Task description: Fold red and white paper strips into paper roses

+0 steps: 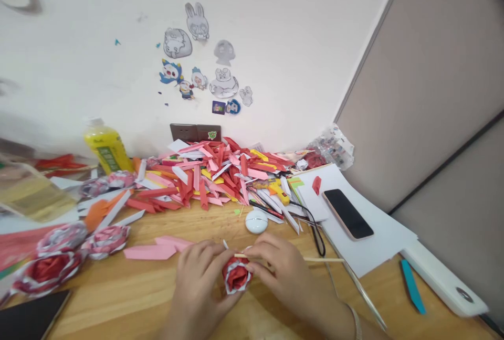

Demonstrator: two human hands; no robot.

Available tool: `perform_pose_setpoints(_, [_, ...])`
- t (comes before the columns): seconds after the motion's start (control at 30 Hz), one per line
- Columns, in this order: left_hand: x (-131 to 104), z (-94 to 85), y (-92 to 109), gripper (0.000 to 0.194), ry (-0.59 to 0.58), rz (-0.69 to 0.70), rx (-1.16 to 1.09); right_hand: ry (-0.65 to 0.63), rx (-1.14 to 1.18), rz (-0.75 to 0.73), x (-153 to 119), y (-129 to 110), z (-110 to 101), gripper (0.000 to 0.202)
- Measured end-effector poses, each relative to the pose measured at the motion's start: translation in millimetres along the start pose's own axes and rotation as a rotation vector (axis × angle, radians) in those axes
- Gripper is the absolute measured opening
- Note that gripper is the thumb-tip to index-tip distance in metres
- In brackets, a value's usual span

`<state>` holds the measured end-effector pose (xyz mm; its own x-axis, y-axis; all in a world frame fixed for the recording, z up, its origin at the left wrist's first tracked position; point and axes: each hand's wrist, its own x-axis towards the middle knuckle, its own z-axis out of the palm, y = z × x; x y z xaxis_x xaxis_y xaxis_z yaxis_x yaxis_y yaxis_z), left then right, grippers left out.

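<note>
A red and white paper rose (237, 277) is held between both hands over the wooden table (145, 282). My left hand (200, 277) wraps round its left side and underside. The fingers of my right hand (275, 266) pinch a thin wooden stick (325, 259) against the rose's top edge; the stick passes behind that hand and points right. Two pink folded strips (149, 252) lie left of my left hand. A white rounded case (256, 221) sits just beyond the hands.
Folded paper strips (205, 172) pile along the wall, with a yellow glue gun (279, 191) at their right. Finished paper flowers (51, 272) and a yellow bottle (108, 148) stand left. A phone (348, 214) rests on white sheets (370, 251) at right, near a teal cutter (412, 286).
</note>
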<state>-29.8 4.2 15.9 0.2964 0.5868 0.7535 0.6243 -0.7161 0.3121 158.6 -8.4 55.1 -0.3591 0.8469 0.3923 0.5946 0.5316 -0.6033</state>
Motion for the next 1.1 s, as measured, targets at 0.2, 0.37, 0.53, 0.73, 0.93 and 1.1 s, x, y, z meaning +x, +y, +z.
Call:
perform_pose_setpoints(0.2, [4.4,1.3,6.7,0.011,0.036,-0.001,-0.03,0.01,0.006,0.049,2.9,-2.6,-0.8,0.009])
perform_pose_setpoints(0.37, [4.3,0.9,6.8,0.01,-0.015,-0.019,-0.008,0.039,-0.063,-0.029,1.1,1.6,0.0,0.008])
perform_pose_setpoints(0.53, [2.9,2.7,5.9,0.011,0.007,0.006,0.02,0.136,-0.19,-0.162,-1.9,1.6,2.5,0.031])
perform_pose_setpoints(0.73, [2.7,3.0,6.2,0.013,0.025,0.034,0.049,0.214,-0.33,-0.254,-5.0,2.9,13.3,0.031])
perform_pose_setpoints(0.93, [2.9,2.5,7.3,0.013,0.025,0.036,0.05,0.222,-0.408,-0.291,-5.2,5.8,16.3,0.032])
perform_pose_setpoints(1.1, [1.4,2.5,6.4,0.015,0.02,0.039,0.028,0.167,-0.518,-0.361,-2.9,3.9,11.4,0.035])
